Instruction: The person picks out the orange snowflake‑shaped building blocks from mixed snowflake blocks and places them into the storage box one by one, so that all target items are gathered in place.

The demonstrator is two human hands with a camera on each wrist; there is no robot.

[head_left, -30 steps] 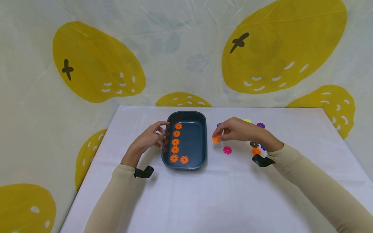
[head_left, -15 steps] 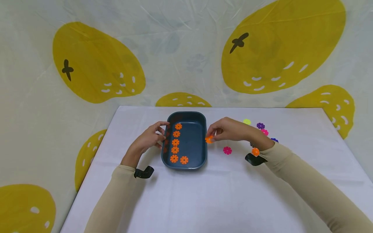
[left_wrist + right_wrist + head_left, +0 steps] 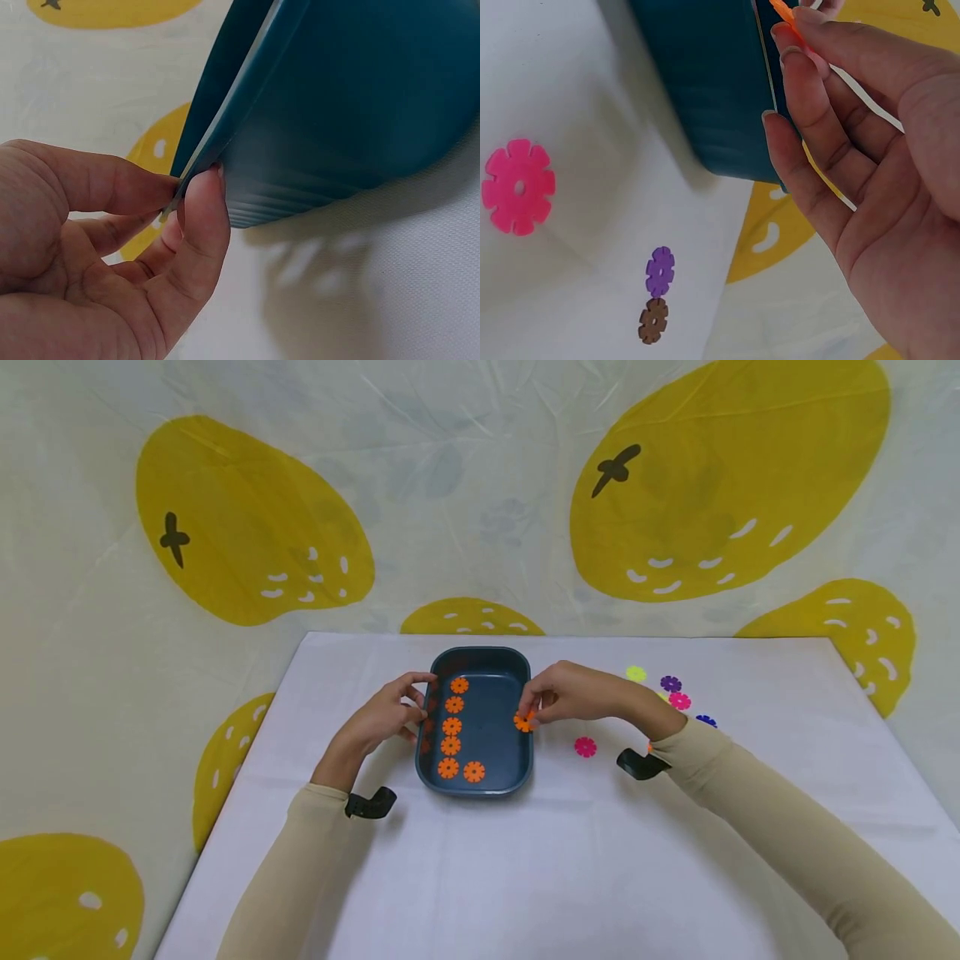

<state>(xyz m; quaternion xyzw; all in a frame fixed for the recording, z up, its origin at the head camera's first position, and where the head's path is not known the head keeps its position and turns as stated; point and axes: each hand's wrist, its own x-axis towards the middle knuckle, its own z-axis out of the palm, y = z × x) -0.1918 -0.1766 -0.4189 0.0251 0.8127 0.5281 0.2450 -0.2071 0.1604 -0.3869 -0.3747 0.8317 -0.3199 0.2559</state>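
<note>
A dark blue tray (image 3: 491, 789) stands on the white-covered table, with several orange notched plastic discs (image 3: 452, 726) in a column along its left side and one more beside the lowest. My left hand (image 3: 381, 714) pinches the tray's left rim between thumb and fingers, seen close in the left wrist view (image 3: 127, 247). Over the tray's right rim, my right hand (image 3: 573, 692) holds an orange notched disc (image 3: 522, 722) between thumb and fingertips. That disc (image 3: 783, 10) shows edge-on in the right wrist view, at the top.
A pink disc (image 3: 586, 747) lies right of the tray. Yellow (image 3: 636, 673), purple (image 3: 671, 683), pink (image 3: 679, 701) and blue (image 3: 706, 721) discs lie farther right, some partly behind my right forearm. A brown disc (image 3: 653, 321) touches a purple one (image 3: 660, 271). A lemon-patterned cloth hangs behind.
My right hand has carried the orange disc leftward, from the table beside the tray to over its right rim. The left hand and the tray have stayed in place.
</note>
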